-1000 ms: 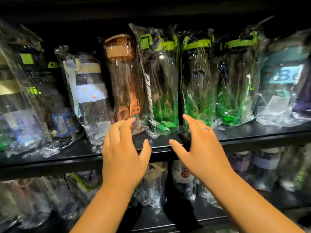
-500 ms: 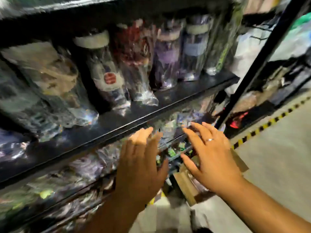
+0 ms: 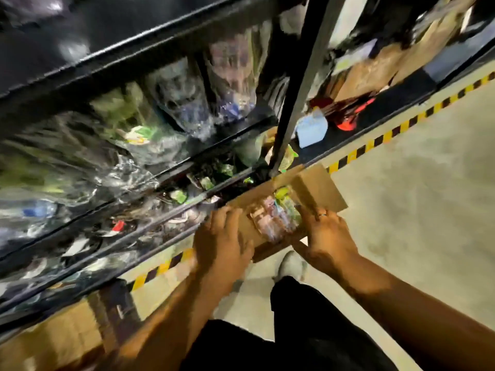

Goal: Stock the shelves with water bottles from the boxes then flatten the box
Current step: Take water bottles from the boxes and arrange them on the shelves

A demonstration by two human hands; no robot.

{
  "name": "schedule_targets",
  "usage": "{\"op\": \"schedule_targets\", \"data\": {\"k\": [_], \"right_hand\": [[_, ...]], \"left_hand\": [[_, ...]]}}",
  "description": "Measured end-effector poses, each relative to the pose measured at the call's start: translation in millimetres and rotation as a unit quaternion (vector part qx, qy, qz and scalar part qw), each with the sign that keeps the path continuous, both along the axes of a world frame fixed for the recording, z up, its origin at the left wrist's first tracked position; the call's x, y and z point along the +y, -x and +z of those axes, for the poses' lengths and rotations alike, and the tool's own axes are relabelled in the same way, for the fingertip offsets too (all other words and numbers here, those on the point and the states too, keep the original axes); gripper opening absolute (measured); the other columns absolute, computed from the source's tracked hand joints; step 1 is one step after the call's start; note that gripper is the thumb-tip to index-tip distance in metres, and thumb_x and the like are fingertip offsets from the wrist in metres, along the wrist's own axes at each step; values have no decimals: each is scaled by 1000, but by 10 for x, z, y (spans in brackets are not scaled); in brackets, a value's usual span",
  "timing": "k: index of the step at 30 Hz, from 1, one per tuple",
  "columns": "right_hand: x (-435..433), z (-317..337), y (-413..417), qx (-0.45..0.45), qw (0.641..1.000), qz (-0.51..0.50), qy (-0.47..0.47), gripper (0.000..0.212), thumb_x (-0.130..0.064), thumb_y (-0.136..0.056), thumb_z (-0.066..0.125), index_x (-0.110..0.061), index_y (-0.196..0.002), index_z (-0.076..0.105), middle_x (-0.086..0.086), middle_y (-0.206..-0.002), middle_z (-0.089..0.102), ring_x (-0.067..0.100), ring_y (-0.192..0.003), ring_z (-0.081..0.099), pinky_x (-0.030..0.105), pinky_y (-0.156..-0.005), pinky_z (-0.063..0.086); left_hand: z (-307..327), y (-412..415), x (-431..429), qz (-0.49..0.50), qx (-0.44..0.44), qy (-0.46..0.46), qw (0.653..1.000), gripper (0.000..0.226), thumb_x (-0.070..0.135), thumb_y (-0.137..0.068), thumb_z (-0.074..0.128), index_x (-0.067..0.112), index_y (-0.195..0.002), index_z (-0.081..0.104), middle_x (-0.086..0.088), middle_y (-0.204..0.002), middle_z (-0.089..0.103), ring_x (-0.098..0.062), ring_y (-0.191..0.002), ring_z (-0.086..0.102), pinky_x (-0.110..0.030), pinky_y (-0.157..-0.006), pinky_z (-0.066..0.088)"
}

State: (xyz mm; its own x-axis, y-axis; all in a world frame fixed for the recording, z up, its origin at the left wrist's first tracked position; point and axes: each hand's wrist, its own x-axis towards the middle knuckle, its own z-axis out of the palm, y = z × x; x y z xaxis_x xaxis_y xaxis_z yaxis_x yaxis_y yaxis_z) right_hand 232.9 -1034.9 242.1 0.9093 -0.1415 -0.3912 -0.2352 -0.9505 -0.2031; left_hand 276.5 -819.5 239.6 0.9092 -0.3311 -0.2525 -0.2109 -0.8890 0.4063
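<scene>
We've dropped from the shelves (image 3: 80, 49) to the box (image 3: 317, 187) on the floor by the rack foot, left hand (image 3: 222, 238) and right hand (image 3: 330, 236) spread over it gripping nothing, wrapped bottles (image 3: 278, 216) inside, so restocking continues.

Both arms reached forward and down, bare along their visible length. The left forearm (image 3: 171, 317) and the right forearm (image 3: 401, 303) ran up from the bottom edge. The left hand (image 3: 223, 238) was held palm down with its back to the camera, fingers (image 3: 227, 214) spread and nearly straight, thumb out to the right. The right hand (image 3: 330, 236) was level with it, a gap between them, also palm down, fingers stretched forward, a ring (image 3: 323, 214) on one of them. Neither hand was curled round anything. Both were blurred.
</scene>
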Motion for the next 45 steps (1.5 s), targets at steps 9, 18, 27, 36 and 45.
{"op": "schedule_targets", "data": {"k": [9, 18, 27, 36, 45], "right_hand": [[-864, -2184, -383, 128, 989, -16, -65, 90, -61, -81, 56, -26, -156, 20, 15, -156, 27, 42, -138, 32, 49, -110, 38], [-959, -4710, -763, 174, 982, 24, -65, 87, -43, -87, 68, -11, -154, 22, 26, -153, 30, 45, -139, 32, 45, -114, 30], [-873, -6356, -1160, 241, 970, 10, -27, 74, -43, -92, 64, 0, -145, 35, 25, -144, 42, 39, -132, 43, 41, -107, 36], [-826, -7093, -869, 173, 971, -127, -107, 124, -48, -70, 80, -11, -156, -1, 20, -155, 32, 36, -139, 39, 42, -112, 37], [-889, -6379, -860, 190, 826, -345, -402, 74, -5, -70, 84, -8, -131, 43, 4, -110, 68, 16, -83, 68, 23, -65, 57]], "left_hand": [[-2150, -216, -959, 52, 170, -78, 981, 73, 45, -90, 62, 17, -150, 34, -15, -134, 55, -38, -121, 52, -41, -98, 43], [-5085, -225, -1286, 229, 389, 28, 892, 85, 62, -79, 64, 14, -144, 40, -2, -140, 49, -28, -130, 48, -42, -111, 40], [-6752, -220, -1490, 403, 399, 224, 793, 75, 39, -66, 85, 16, -131, 57, -11, -129, 65, -28, -112, 64, -43, -98, 54], [-7083, -332, -1428, 510, 359, 275, 732, 109, 25, -52, 95, 17, -143, 34, -6, -128, 60, -26, -110, 63, -47, -94, 55], [-6266, -373, -1176, 539, 440, 378, 611, 88, 27, -70, 85, 28, -144, 37, -13, -125, 63, -37, -98, 70, -61, -78, 58]]}}
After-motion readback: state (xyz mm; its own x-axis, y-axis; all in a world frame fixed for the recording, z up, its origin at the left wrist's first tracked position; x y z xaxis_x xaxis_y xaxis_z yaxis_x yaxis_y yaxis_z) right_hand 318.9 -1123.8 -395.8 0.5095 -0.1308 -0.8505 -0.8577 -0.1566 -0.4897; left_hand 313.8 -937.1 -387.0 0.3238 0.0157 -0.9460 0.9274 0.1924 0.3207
